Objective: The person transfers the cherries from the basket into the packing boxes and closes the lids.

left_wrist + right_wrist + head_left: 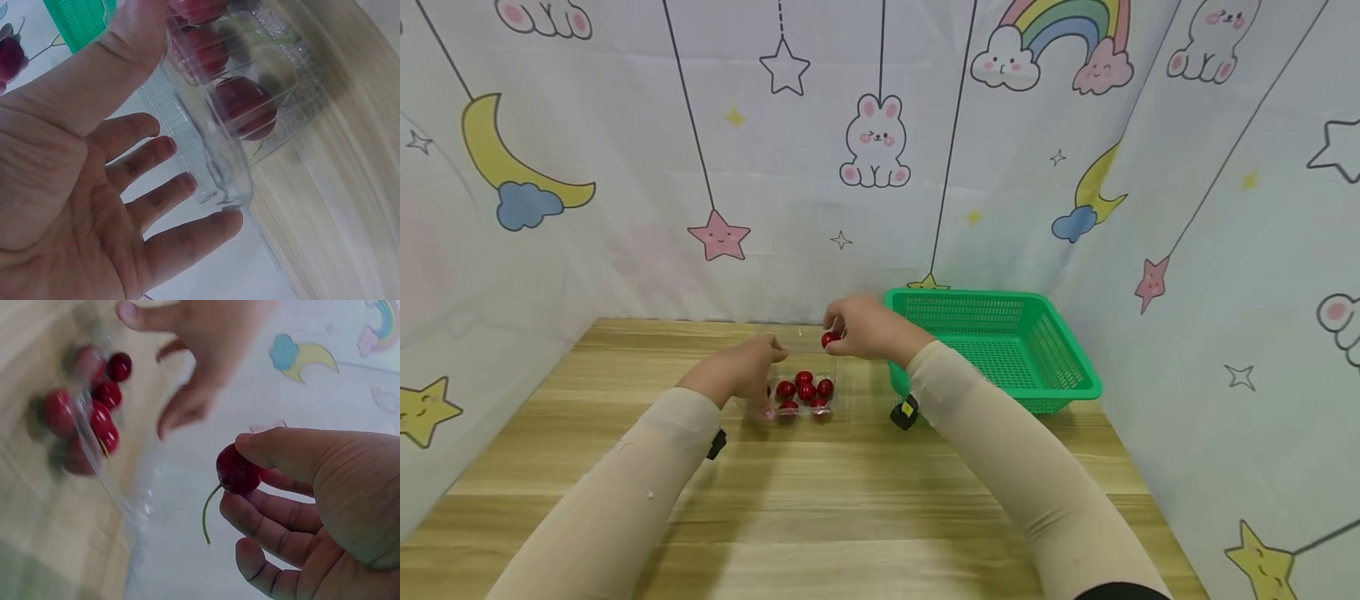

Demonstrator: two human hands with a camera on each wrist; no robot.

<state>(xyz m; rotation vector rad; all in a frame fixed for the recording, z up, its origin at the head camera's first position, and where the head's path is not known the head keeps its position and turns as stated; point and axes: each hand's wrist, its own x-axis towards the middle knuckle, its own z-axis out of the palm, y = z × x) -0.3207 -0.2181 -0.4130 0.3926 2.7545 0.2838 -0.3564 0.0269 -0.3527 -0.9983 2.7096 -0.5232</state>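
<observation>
A clear plastic box with several red cherries inside sits on the wooden table, its lid raised at the back. At the box's left side is my left hand, spanning it with thumb in front and fingers behind. In the left wrist view, those spread fingers touch the clear plastic from outside. My right hand pinches one cherry between thumb and fingers, above the box's back right. This cherry's green stem hangs down.
A green plastic basket with slotted sides stands on the table right of the box, partly behind my right forearm. A white cloth wall printed with cartoon figures borders the back and sides.
</observation>
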